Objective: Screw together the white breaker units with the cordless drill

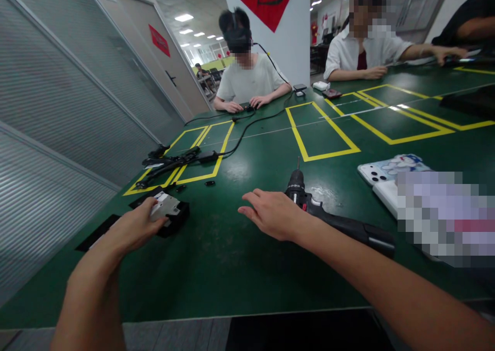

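Observation:
My left hand (133, 227) is closed on a small grey and white part (164, 206) that rests on a black block (172, 218) at the left of the green table (240, 258). My right hand (273, 212) hovers open over the table's middle, fingers stretched out to the left, holding nothing. Just behind it lies a black electric screwdriver (328, 217) on its side, bit pointing away from me.
Black parts and a cable (174, 160) lie inside yellow taped boxes at the left. Phones (390, 168) lie at the right. Two people sit across the table, their hands on it; another arm shows far right. A ribbed wall runs along the left.

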`<state>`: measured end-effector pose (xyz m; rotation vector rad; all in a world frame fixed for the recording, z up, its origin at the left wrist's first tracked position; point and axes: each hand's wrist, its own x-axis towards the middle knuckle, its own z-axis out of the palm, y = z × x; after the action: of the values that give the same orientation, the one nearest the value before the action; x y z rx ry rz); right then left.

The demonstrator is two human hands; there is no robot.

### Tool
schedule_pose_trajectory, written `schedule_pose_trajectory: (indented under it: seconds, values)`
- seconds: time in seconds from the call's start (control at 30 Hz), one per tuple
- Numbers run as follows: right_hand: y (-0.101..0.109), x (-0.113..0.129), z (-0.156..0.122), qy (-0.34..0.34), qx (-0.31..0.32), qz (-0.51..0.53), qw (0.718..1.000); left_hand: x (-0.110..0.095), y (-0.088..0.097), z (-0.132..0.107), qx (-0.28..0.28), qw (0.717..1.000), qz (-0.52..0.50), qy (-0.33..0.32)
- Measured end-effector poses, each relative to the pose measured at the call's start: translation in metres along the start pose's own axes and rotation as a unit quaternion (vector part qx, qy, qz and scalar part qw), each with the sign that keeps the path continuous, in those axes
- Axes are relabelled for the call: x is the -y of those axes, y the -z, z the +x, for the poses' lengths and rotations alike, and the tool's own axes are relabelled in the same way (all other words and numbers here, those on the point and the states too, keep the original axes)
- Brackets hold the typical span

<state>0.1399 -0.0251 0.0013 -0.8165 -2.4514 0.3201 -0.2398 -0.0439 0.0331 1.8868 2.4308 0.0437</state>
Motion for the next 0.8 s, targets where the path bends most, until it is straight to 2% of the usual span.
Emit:
schedule_pose_trajectory:
  seconds: [0.1,0.23,0.33,0.5,0.57,0.73,0.8]
  values:
    - [-0.002,0.0,0.0,0.001,0.001,-0.003,1.0,-0.01,-0.004,0.007,0.048,0.998,0.031,-0.017]
    - [-0.002,0.0,0.001,-0.002,0.008,-0.004,1.0,-0.023,-0.018,0.009,0.081,0.994,-0.044,-0.061]
    - [-0.001,0.001,0.001,-0.003,0.009,-0.003,1.0,-0.03,-0.024,0.01,0.08,0.993,-0.062,-0.054]
    - [-0.002,0.0,0.001,0.001,0.004,-0.006,1.0,-0.038,-0.021,0.013,0.071,0.996,-0.042,-0.027]
    - [-0.002,0.001,0.001,-0.001,0.005,-0.008,1.0,-0.042,-0.023,0.013,0.059,0.998,0.003,-0.008]
    - [-0.002,0.001,0.0,0.001,0.005,-0.013,1.0,-0.047,-0.031,0.009,-0.043,0.996,0.075,0.025]
    - [-0.003,-0.001,0.0,0.004,0.002,-0.016,1.0,-0.046,-0.033,0.007,-0.06,0.994,0.085,0.037]
